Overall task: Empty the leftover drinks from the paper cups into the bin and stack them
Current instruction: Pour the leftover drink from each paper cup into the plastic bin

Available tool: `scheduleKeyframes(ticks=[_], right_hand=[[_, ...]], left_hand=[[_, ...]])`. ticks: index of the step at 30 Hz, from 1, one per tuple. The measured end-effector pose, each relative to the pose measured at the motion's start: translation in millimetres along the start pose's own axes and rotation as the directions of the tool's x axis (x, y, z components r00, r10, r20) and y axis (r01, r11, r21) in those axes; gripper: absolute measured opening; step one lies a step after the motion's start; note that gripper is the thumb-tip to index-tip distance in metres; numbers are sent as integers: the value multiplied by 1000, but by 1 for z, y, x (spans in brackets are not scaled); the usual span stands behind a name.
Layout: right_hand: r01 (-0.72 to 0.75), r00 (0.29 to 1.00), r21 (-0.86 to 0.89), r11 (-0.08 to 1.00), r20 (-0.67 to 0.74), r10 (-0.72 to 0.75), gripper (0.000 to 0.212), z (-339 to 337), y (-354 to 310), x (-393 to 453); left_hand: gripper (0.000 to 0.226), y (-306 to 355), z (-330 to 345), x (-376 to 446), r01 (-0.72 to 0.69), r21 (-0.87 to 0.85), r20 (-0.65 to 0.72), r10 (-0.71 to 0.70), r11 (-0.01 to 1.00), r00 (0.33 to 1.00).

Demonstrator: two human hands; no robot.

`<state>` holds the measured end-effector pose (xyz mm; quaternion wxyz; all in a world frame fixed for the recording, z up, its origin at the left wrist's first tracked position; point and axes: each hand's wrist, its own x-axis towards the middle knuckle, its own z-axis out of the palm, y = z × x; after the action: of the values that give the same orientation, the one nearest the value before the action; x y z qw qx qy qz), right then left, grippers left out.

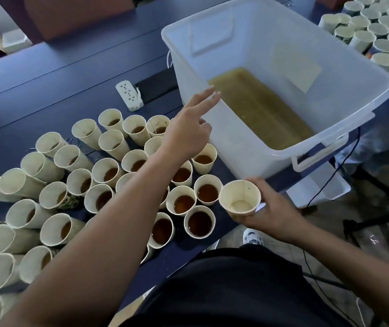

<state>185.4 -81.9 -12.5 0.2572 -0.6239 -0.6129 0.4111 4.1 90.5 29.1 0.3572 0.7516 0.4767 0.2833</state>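
Several paper cups (181,204) holding brown drink crowd the dark blue table (47,74) on the left. A large translucent white bin (358,74) stands at the centre right with brownish liquid (259,107) pooled in its bottom. My right hand (271,208) grips an empty paper cup (239,199) upright near the table's front edge, below the bin's near corner. My left hand (191,123) hovers over the far cups beside the bin's left wall, fingers extended and holding nothing.
A white power strip (129,95) lies on the table left of the bin. Several empty cups (377,27) stand grouped at the top right. Black cables and stand legs (363,215) run over the floor on the right. My shoe (252,237) shows below the table edge.
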Motion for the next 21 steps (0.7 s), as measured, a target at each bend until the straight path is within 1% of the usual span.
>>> scheduleKeyframes(ticks=[2,3,7,12,16,19,21], right_hand=[[8,995,-97,995,-101,-17,65,13,29,4],[14,988,-104,994,-149,-30,67,18,42,6],[52,965,-25,998,-255,-56,67,34,75,15],[18,964,48,999,-265,-5,67,45,78,29],[-55,961,70,996,-267,72,65,54,82,36],[-136,964,69,988,-221,148,66,55,84,40],[-183,968,33,983,-168,186,68,51,85,42]], left_hand=[[71,-1,1,0,-1,-2,-9,1,1000,1000],[71,-2,1,0,-6,-5,-14,5,1000,1000],[73,-5,2,-1,-16,-8,-19,16,1000,1000],[75,-6,3,0,-27,-19,-15,27,999,1000],[78,-10,6,-1,-37,-41,-19,36,998,999],[79,-11,6,0,-53,-39,-20,53,998,998],[78,-11,4,1,-83,-40,-8,83,996,997]])
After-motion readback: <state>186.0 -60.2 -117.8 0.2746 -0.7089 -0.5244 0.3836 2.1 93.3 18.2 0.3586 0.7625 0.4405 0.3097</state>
